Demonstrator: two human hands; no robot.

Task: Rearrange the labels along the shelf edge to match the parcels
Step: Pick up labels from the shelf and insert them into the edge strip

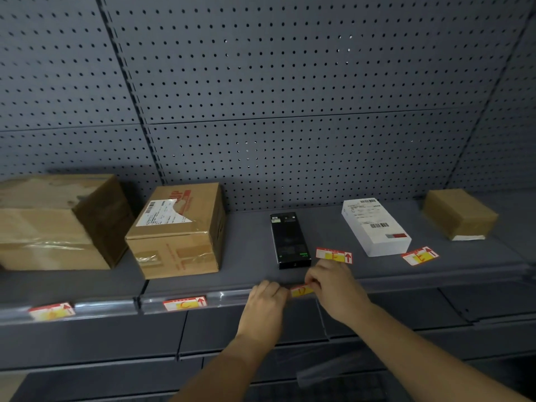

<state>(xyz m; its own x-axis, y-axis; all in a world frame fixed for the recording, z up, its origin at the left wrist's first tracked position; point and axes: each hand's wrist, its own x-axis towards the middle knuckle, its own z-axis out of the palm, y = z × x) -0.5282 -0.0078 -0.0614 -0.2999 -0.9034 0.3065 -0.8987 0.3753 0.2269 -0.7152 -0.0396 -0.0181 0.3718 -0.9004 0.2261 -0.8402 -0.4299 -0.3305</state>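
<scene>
Both my hands hold a red-and-yellow label marked D (301, 291) at the shelf's front rail (232, 295), just below a black box (290, 240). My left hand (265, 304) pinches its left end and my right hand (333, 288) its right end. Another label marked C (184, 303) sits in the rail below a taped cardboard box (177, 230). A further label (51, 311) sits in the rail at the left, below a large cardboard box (55, 221). Two loose labels lie on the shelf: one (334, 255) beside the black box, one (420, 255) beside a white box (375, 226).
A small brown parcel (459, 214) stands at the far right of the grey shelf (249, 256). Perforated grey back panels (261, 97) rise behind the parcels. A lower shelf (290, 381) shows beneath my arms.
</scene>
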